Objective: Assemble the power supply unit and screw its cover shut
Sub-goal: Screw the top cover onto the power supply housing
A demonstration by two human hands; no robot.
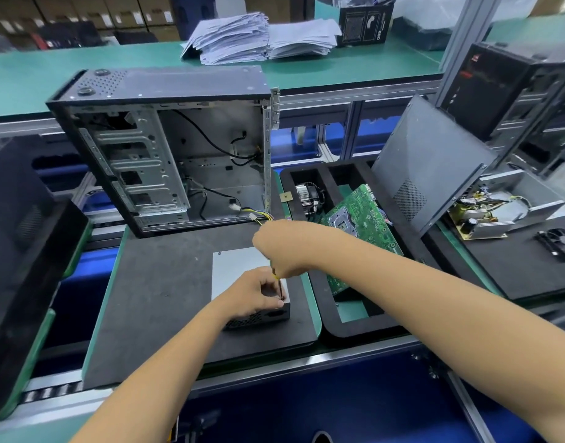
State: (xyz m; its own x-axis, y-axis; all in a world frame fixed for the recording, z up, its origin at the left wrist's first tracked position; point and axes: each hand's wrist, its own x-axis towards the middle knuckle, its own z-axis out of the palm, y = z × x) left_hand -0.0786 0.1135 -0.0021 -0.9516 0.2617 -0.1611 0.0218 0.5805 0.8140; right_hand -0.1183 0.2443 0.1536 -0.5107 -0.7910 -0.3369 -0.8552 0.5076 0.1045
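Observation:
The power supply unit [236,270], a grey metal box with a dark vented front, lies on the black mat [159,298] in front of me. My right hand [274,247] grips the handle of a screwdriver [279,287] held upright, its thin shaft pointing down at the unit's near right corner. My left hand [259,292] rests on that corner and pinches the shaft near its tip. The screw itself is hidden by my fingers.
An open computer case [166,148] stands behind the mat, loose cables trailing out. To the right, a black foam tray [345,327] holds a green motherboard [361,219] and a cooler fan [308,195]. A leaning side panel [431,167] and another opened power supply [495,212] lie further right.

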